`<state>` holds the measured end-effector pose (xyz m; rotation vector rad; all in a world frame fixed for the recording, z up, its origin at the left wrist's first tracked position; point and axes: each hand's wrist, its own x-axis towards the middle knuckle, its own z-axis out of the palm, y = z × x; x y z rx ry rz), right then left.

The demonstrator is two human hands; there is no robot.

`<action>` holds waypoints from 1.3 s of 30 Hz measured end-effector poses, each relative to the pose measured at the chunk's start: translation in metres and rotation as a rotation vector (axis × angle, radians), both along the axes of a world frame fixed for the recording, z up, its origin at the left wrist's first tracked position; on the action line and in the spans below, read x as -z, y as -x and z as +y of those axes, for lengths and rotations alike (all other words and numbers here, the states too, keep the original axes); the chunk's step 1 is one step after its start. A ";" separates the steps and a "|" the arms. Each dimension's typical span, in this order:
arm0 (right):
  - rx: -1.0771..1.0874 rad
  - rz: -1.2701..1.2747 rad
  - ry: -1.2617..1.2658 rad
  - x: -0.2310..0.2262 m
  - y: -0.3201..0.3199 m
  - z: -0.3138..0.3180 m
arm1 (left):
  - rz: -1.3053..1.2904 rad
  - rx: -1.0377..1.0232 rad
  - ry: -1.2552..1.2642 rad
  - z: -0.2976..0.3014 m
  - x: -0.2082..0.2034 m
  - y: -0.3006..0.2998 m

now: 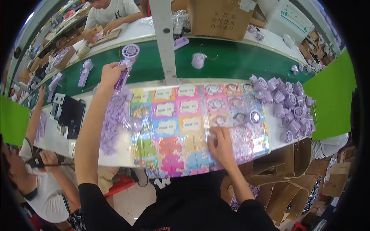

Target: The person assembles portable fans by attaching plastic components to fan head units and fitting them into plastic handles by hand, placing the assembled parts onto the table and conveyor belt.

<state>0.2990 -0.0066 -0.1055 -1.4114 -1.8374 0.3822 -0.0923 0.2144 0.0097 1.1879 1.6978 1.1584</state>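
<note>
My left hand [110, 75] is stretched forward over the green conveyor belt [231, 61], gripping a purple hand-held fan [126, 65] by its handle, the round head pointing away. My right hand [220, 142] rests on a shiny, colourful sticker sheet [181, 123] spread over the white worktable, fingers pinched on the sheet near a sticker. A small round purple part [254, 116] lies just beyond that hand. A heap of purple fan parts [289, 106] sits at the sheet's right end.
A pile of purple pieces [111, 123] lies left of the sheet, beside a black device [71, 115]. More purple fans [84, 71] and a round part [199, 60] ride the belt. A white post [165, 42], cardboard boxes [221, 17] and other people stand around.
</note>
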 end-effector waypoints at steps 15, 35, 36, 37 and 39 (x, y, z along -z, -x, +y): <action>0.223 -0.151 0.001 0.002 0.009 0.006 | 0.421 0.166 0.260 0.192 0.123 0.036; 0.333 -0.203 0.010 0.005 0.009 0.005 | 1.006 0.630 -0.154 0.241 0.106 -0.096; 0.343 -0.204 0.010 0.002 0.009 0.005 | 0.959 0.643 -0.139 0.238 0.094 -0.090; 0.334 -0.209 -0.006 -0.002 0.010 0.008 | 0.980 0.629 -0.108 0.232 0.083 -0.083; 0.305 -0.197 -0.010 -0.008 0.008 0.012 | 0.982 0.596 -0.133 0.193 0.046 -0.071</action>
